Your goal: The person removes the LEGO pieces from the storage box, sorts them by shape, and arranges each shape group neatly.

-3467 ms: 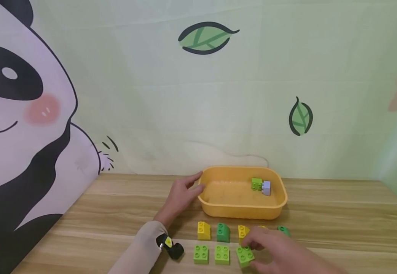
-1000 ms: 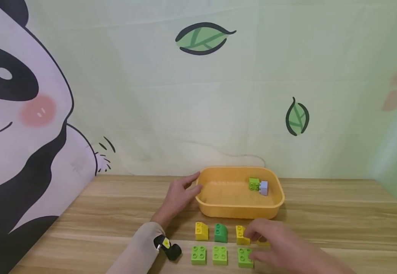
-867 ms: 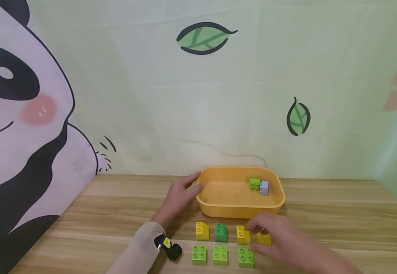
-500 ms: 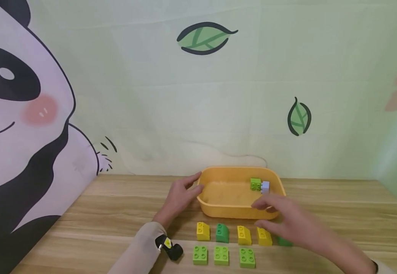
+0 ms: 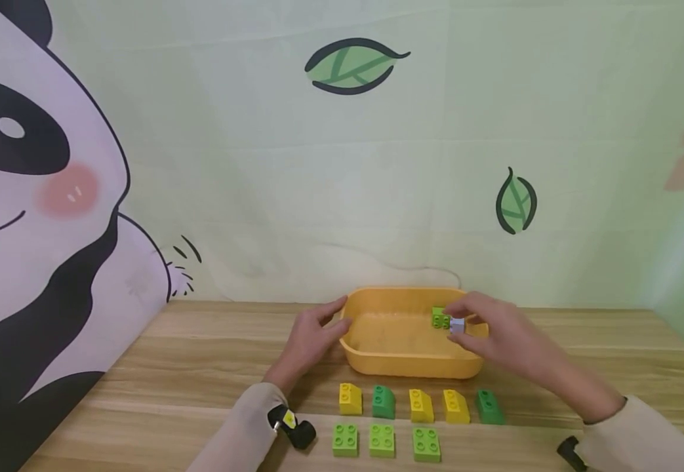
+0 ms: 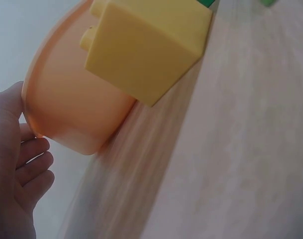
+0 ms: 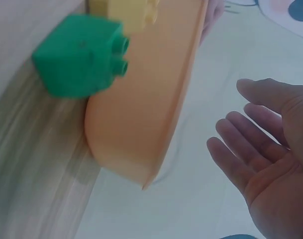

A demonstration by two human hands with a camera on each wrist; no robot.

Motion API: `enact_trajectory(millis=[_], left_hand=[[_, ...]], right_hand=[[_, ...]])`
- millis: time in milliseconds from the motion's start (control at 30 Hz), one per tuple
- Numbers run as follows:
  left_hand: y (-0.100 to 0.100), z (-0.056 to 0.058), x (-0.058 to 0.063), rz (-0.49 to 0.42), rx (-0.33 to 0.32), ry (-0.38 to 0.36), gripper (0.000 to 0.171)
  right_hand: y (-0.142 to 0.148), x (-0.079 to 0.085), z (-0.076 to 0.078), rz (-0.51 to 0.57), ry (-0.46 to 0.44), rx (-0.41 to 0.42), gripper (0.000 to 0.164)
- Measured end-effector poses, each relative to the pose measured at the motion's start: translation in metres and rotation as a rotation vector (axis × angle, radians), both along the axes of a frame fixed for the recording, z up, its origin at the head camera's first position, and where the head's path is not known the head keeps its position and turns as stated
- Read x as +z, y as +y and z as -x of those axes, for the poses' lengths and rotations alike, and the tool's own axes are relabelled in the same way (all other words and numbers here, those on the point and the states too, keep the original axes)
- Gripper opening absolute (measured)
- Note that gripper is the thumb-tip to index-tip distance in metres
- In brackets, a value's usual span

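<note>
My left hand (image 5: 312, 337) grips the left rim of an orange tray (image 5: 406, 364), thumb over the edge; the left wrist view shows the lower fingers curled beside its wall. Over the tray's right side reaches my right hand (image 5: 495, 328), its thumb and forefinger on either side of a pale blue toy building brick (image 5: 457, 326). The right wrist view shows that hand (image 7: 270, 149) with thumb and fingers spread apart. Just left of the blue brick, a light green brick (image 5: 439, 318) lies in the tray, studs facing forward.
In front of the tray stand sloped bricks in a row: yellow ones (image 5: 350, 399) and dark green ones (image 5: 383, 402). Nearer still are three light green square bricks (image 5: 382, 440). A panda-print cloth (image 5: 247, 164) hangs behind the wooden table (image 5: 212, 367).
My right hand has left the rightmost light green brick, now standing squarer in the front row, and moved up over the tray to the blue brick. The left hand keeps its place.
</note>
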State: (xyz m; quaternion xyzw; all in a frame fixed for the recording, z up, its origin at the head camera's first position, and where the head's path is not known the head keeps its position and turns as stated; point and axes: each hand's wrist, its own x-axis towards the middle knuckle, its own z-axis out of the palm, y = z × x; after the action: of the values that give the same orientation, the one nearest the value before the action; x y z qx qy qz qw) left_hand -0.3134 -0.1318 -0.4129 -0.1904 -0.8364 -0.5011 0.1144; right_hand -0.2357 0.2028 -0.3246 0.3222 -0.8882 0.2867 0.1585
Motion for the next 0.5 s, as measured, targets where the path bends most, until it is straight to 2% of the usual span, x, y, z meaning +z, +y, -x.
enact_trajectory(millis=[133, 300, 500], left_hand=[[0.000, 0.000, 0.000, 0.004, 0.005, -0.003, 0.050], [0.000, 0.000, 0.000, 0.001, 0.006, -0.010, 0.050], [0.000, 0.000, 0.001, -0.010, -0.002, -0.013, 0.050]], right_hand=[[0.002, 0.000, 0.012, -0.006, -0.022, -0.012, 0.026], [0.001, -0.001, 0.024, -0.029, -0.093, -0.050, 0.027], [-0.001, -0.008, 0.039, -0.037, -0.097, -0.027, 0.028]])
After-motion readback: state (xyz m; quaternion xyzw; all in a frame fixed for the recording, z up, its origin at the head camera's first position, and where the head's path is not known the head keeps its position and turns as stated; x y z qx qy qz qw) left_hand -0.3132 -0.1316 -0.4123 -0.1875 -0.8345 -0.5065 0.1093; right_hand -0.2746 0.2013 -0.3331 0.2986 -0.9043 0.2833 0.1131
